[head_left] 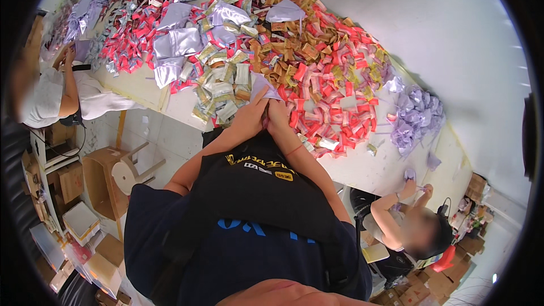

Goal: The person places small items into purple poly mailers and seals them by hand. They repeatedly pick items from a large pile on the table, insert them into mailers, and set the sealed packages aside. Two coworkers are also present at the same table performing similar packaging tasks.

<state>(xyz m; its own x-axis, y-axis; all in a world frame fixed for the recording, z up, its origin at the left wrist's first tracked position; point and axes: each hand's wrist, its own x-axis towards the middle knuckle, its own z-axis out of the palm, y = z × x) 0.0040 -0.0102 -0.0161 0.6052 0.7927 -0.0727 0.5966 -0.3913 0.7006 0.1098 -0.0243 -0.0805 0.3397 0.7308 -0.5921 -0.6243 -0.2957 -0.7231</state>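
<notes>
A lilac satin pouch [264, 85] is held over the near edge of the table, in front of my body. My left hand [249, 115] grips it from the left, with a finger reaching up along the cloth. Close beside it, my right hand [277, 115] is closed at the pouch's lower right side; its fingertips are partly hidden. Heaped around both hands are small wrapped packets: silver-and-green packets [222, 88] to the left, brown packets [276, 54] beyond, and red-and-pink packets [317, 93] to the right.
Flat lilac pouches [177, 42] lie on the heap; bunched lilac pouches [418, 116] are piled at the table's right. One co-worker [48, 93] is at the left, another [402, 224] at the lower right holding lilac cloth. A stool [126, 175] and cardboard box [102, 181] stand on the floor.
</notes>
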